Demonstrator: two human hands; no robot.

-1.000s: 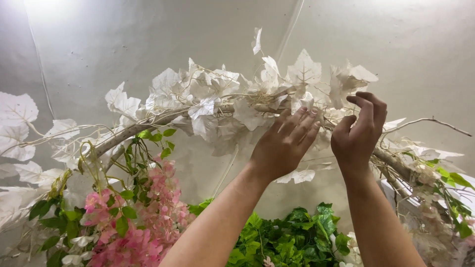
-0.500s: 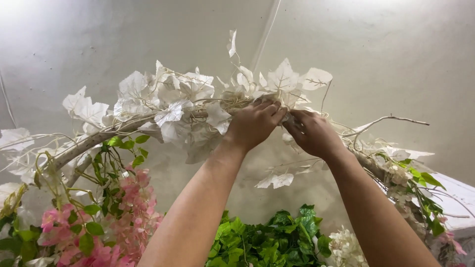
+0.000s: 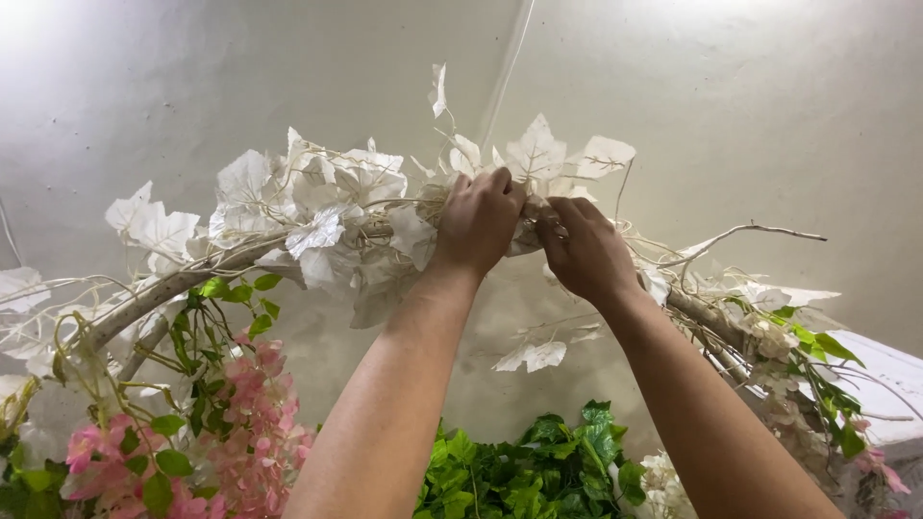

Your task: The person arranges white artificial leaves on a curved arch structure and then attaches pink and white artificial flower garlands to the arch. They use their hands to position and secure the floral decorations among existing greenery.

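Observation:
An arched branch (image 3: 168,288) wrapped in white artificial leaves (image 3: 327,197) spans the view overhead. My left hand (image 3: 479,221) is closed over the branch and leaves at the top of the arch. Beside it, my right hand (image 3: 582,248) pinches white leaves or a thin stem against the same spot, its fingertips touching the left hand's. What exactly sits between the fingers is hidden by the hands.
Pink flower clusters (image 3: 245,423) and green leaves hang at lower left. A green leafy bunch (image 3: 538,471) sits below centre. A bare white twig (image 3: 750,233) juts right. Green vine (image 3: 817,356) trails down the right side. A plain pale wall is behind.
Both hands moved from spread fingers on the right of the arch leftward to its top and closed together on the leaves. The view shifted slightly.

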